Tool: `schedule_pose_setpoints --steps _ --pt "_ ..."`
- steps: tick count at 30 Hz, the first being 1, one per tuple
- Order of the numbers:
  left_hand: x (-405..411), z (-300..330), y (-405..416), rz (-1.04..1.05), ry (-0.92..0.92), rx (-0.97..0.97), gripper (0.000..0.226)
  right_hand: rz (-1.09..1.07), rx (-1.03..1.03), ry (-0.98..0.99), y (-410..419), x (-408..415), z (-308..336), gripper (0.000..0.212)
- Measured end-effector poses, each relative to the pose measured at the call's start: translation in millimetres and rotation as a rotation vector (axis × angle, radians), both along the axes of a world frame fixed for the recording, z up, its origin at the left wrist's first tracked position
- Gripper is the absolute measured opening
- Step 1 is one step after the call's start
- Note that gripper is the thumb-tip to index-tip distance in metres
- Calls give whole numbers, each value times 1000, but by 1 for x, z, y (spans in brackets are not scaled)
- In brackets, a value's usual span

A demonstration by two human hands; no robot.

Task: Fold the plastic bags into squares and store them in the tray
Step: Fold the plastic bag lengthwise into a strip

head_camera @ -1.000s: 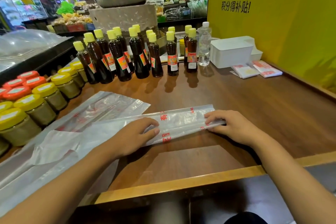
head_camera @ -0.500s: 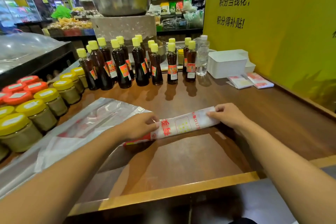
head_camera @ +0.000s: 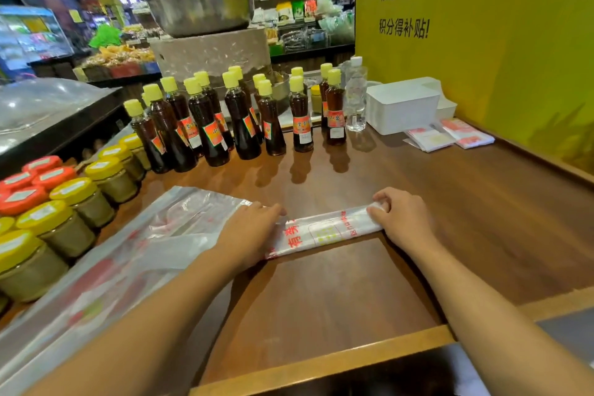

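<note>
A clear plastic bag with red print (head_camera: 324,231) lies on the wooden counter (head_camera: 450,202), folded into a narrow strip. My left hand (head_camera: 249,233) presses flat on the strip's left end. My right hand (head_camera: 400,215) grips the strip's right end, fingers curled round it. A pile of unfolded plastic bags (head_camera: 122,254) spreads over the counter's left side, partly under my left forearm. A white tray (head_camera: 403,108) stands at the back right by the yellow wall. Two folded bag squares (head_camera: 430,138) (head_camera: 467,135) lie in front of the tray.
A row of dark sauce bottles with yellow caps (head_camera: 238,119) stands across the back of the counter, with a clear water bottle (head_camera: 355,96) beside them. Jars with yellow and red lids (head_camera: 64,202) line the left edge. The counter's raised front lip (head_camera: 321,363) runs below my arms.
The wide bag was folded over into a narrow strip. Both hands moved away from me with it, and my right hand now curls round its right end.
</note>
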State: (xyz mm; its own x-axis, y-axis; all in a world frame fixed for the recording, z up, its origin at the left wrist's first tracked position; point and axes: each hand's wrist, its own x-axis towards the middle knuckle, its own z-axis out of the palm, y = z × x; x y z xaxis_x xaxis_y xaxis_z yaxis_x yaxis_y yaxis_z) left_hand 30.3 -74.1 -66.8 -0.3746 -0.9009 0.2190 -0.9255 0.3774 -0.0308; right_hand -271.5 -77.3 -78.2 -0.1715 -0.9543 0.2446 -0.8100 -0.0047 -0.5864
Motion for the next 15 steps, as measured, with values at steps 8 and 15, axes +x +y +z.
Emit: schedule_pose_setpoints --steps 8,15 --pt "6 4 -3 0 -50 -34 52 -32 -11 36 -3 3 -2 32" --pt "29 16 12 7 -168 89 37 -61 17 36 -2 5 0 29"
